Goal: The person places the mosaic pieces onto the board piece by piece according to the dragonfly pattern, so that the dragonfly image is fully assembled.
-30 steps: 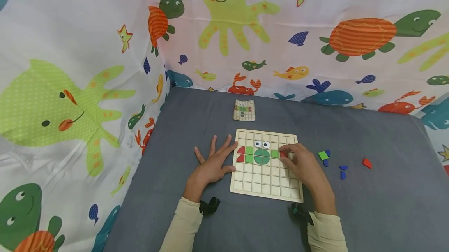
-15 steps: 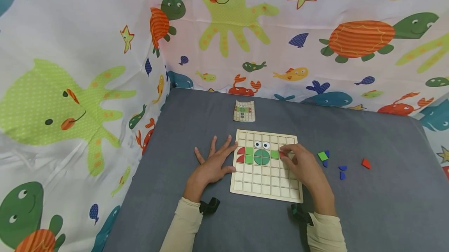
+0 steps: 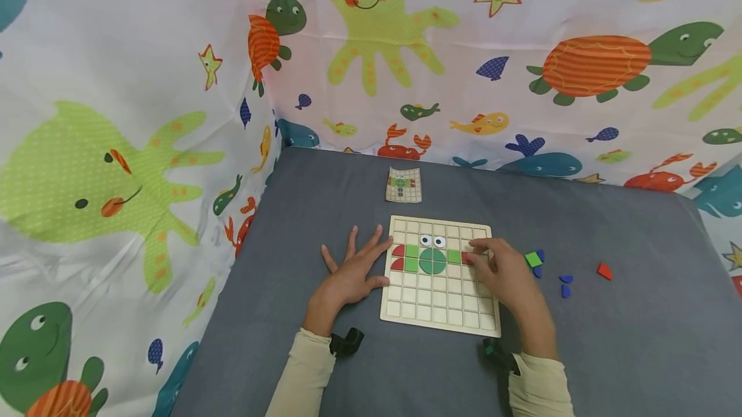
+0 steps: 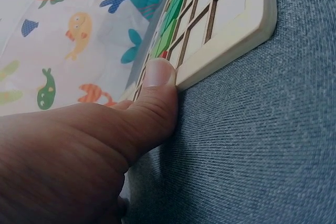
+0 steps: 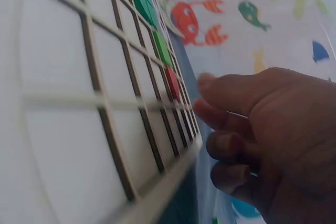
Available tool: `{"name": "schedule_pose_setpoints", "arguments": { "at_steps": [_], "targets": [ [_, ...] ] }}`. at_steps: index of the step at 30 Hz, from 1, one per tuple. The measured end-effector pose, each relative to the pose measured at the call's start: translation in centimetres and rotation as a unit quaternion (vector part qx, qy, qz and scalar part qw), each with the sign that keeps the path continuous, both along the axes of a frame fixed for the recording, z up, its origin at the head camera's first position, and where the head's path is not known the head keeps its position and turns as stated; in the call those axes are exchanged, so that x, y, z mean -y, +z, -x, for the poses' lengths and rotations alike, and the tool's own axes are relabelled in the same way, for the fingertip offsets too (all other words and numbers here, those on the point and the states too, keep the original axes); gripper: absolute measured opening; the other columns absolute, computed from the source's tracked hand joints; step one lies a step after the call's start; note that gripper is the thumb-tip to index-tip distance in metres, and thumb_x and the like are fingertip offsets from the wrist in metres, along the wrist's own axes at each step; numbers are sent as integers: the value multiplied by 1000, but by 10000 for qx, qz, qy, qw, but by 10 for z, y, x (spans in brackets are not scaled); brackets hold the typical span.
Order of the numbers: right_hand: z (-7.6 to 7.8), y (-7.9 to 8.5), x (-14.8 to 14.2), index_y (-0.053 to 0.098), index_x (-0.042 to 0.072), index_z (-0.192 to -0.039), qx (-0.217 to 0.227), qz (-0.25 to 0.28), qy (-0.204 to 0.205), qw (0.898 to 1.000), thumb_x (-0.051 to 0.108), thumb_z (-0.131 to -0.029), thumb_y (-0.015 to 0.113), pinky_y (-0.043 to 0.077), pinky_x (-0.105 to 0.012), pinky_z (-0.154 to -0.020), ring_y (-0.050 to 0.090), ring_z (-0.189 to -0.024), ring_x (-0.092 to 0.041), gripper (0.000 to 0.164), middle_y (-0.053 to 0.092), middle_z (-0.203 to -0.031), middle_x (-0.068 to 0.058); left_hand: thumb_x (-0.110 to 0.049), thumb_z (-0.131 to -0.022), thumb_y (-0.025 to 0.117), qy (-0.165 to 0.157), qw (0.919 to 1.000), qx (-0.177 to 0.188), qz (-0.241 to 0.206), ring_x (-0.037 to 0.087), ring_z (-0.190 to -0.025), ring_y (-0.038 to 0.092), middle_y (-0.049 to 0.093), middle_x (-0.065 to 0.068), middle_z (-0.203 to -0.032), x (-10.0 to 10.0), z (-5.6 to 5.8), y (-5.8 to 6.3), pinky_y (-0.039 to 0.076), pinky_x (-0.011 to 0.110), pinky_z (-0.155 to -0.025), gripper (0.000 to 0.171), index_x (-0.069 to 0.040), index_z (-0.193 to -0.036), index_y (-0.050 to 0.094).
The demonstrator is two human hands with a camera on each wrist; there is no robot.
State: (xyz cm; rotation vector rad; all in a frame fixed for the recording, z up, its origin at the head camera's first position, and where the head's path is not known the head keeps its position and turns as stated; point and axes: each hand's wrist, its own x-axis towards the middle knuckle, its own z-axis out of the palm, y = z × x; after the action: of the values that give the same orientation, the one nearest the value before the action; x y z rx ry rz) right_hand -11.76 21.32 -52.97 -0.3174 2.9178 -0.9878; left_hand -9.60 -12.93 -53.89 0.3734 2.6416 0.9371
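A wooden grid board [image 3: 440, 304] lies in front of me. It carries two eye pieces [image 3: 433, 242], a dark green circle [image 3: 432, 261] made of quarter pieces, bright green squares [image 3: 411, 259] and red rounded pieces [image 3: 397, 257] at the left. At the right end of the upper green row sits another red piece [image 3: 466, 258], lying in its cell in the right wrist view. My right hand [image 3: 506, 270] hovers beside it, thumb and fingers loosely bent, nothing between them. My left hand [image 3: 348, 277] is spread on the table, its thumb [image 4: 159, 77] and fingertips at the board's left edge.
Behind the board lies a small pattern card [image 3: 404, 185] with a similar figure. To the right are a loose green square [image 3: 533, 259], several blue pieces [image 3: 566, 290] and a red piece [image 3: 605, 271]. A sea-animal curtain [image 3: 446, 43] closes off the back and left.
My right hand has let go of the red piece and drawn slightly right and away; the piece stays in its cell. My left hand has not moved.
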Motion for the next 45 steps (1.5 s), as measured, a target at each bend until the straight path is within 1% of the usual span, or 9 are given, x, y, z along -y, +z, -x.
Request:
{"name": "schedule_pose_setpoints", "arguments": {
  "at_steps": [3, 7, 11, 15, 19, 23, 29, 36, 45],
  "targets": [
    [-2, 1, -14, 67, 6, -136, -181, 34, -300, 9994, 21, -108, 66, 50, -32, -59, 60, -77, -23, 32, 64, -118, -14, -35, -96, 75, -4, 10000, 8, 14, 34, -162, -17, 10, -9, -178, -1, 0, 0, -30, 81, -107, 86, -35, -169, 29],
    [-6, 4, -32, 67, 5, -135, -335, -24, -783, 9964, 22, -108, 65, 57, -43, -66, 67, -88, -32, 32, 64, -121, -17, -36, -96, 76, 9, 10000, 29, -6, 34, -162, -18, 10, -8, -178, -1, -1, -2, -31, 80, -106, 86, -36, -169, 29],
    [-8, 4, -46, 69, 3, -132, -451, -194, -1179, 9918, 23, -108, 65, 55, -48, -71, 66, -91, -36, 31, 64, -120, -20, -36, -96, 75, 6, 10000, 26, -45, 35, -162, -18, 10, -8, -178, 0, -1, -3, -31, 80, -106, 87, -35, -169, 29],
    [-10, 0, -58, 70, 3, -130, -571, -372, -1461, 9869, 23, -106, 67, 50, -47, -70, 64, -86, -34, 31, 64, -120, -22, -36, -96, 75, 27, 10000, 8, -39, 34, -162, -18, 9, -8, -178, 0, -1, -3, -33, 79, -106, 87, -36, -169, 29],
    [-14, -3, -65, 70, 4, -130, -501, -535, -1749, 9819, 24, -105, 68, 46, -45, -68, 60, -81, -31, 32, 64, -121, -22, -34, -96, 76, 15, 10000, 29, -83, 35, -162, -18, 10, -7, -178, 1, -1, -5, -34, 79, -105, 87, -34, -169, 29],
    [-17, -4, -70, 68, 4, -132, -347, -638, -1876, 9796, 26, -105, 68, 48, -49, -67, 61, -83, -33, 35, 62, -122, -22, -33, -96, 77, 50, 9999, 97, -119, 35, -162, -19, 9, -7, -178, 2, -2, -9, -35, 78, -105, 88, -35, -170, 28],
    [-21, -3, -76, 68, 1, -132, -317, -660, -1971, 9776, 24, -103, 68, 51, -63, -80, 63, -103, -46, 36, 63, -121, -24, -33, -95, 77, 69, 9999, 4, -114, 36, -163, -16, 12, -5, -178, 2, -2, -3, -31, 80, -106, 87, -32, -169, 31],
    [-20, -2, -75, 66, 2, -133, -91, -799, -2040, 9757, 27, -103, 69, 51, -62, -75, 64, -102, -45, 40, 65, -120, -23, -35, -96, 76, 31, 10000, -21, -33, 36, -162, -17, 11, -8, -178, 1, -1, -2, -30, 81, -106, 87, -34, -169, 30],
    [-15, -2, -69, 64, 0, -133, 147, -895, -2084, 9738, 26, -100, 74, 52, -64, -81, 63, -105, -45, 43, 64, -121, -24, -35, -96, 76, -36, 10000, -25, -78, 37, -162, -16, 11, -6, -178, 1, 0, -1, -30, 82, -106, 86, -33, -169, 30]
  ]
}}
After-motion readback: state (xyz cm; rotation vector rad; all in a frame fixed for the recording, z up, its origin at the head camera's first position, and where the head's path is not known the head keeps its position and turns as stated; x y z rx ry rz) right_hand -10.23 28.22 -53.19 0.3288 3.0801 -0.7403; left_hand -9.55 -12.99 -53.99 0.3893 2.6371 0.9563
